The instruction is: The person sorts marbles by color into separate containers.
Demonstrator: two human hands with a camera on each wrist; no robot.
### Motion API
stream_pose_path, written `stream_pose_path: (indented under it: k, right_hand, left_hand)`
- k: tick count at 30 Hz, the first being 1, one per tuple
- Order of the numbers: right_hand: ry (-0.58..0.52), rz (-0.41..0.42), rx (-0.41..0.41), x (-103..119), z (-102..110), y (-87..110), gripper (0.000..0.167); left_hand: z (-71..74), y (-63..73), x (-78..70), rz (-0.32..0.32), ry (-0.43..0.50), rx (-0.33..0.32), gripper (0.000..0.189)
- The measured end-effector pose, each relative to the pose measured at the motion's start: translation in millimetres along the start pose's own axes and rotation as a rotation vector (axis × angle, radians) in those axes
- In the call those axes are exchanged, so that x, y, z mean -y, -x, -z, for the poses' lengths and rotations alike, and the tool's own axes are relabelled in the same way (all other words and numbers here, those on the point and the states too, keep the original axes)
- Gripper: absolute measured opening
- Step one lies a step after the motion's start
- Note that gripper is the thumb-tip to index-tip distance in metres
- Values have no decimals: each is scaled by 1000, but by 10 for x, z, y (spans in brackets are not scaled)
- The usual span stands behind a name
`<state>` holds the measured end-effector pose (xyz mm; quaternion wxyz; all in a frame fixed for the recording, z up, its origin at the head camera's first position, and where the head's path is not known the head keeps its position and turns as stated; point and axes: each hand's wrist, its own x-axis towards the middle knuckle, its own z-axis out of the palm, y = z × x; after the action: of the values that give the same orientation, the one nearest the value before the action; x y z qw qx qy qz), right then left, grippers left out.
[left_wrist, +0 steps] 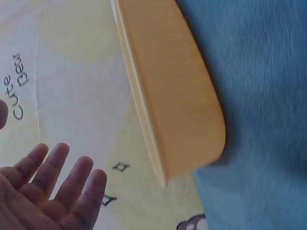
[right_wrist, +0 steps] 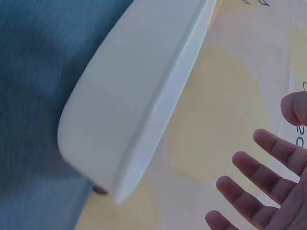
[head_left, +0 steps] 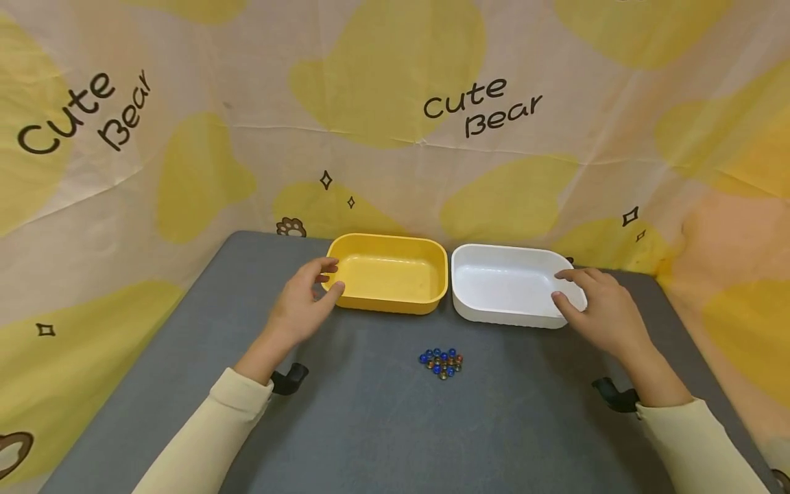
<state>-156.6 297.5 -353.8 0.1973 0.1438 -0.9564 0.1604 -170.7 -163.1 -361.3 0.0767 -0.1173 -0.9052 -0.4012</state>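
Observation:
A yellow plastic tub (head_left: 389, 304) stands at the back of the table, side by side with a white tub (head_left: 512, 318). My left hand (head_left: 304, 302) hovers at the left end of the yellow tub, fingers spread and holding nothing. In the left wrist view that hand's fingers (left_wrist: 88, 189) are apart from the tub's wall (left_wrist: 177, 91). At the white tub's right end is my right hand (head_left: 601, 312), thumb and fingers loosely extended. Its fingers (right_wrist: 261, 179) show a gap to the white wall (right_wrist: 110, 96) in the right wrist view.
A small cluster of glass marbles (head_left: 441, 362), blue and amber, lies on the grey table (head_left: 395, 432) in front of the tubs. Behind the table hangs a patterned cloth (head_left: 382, 82). Black wrist mounts (head_left: 290, 379) stick out inward from both wrists.

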Motion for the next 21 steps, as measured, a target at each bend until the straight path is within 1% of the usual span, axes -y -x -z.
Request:
stream_pose_path:
  k: [7, 13, 17, 21]
  right_hand:
    - [-82, 35, 26, 124, -255, -56, 25]
    - [-132, 41, 36, 172, -424, -40, 22]
    - [-165, 43, 31, 176, -528, -35, 20]
    - [-192, 49, 12, 187, -637, -19, 19]
  left_hand:
    - [-236, 58, -74, -12, 35, 27, 40]
    - [-441, 113, -127, -43, 66, 78, 34]
    - [-579, 141, -137, -44, 110, 111, 34]
    - [-695, 165, -137, -59, 155, 141, 34]
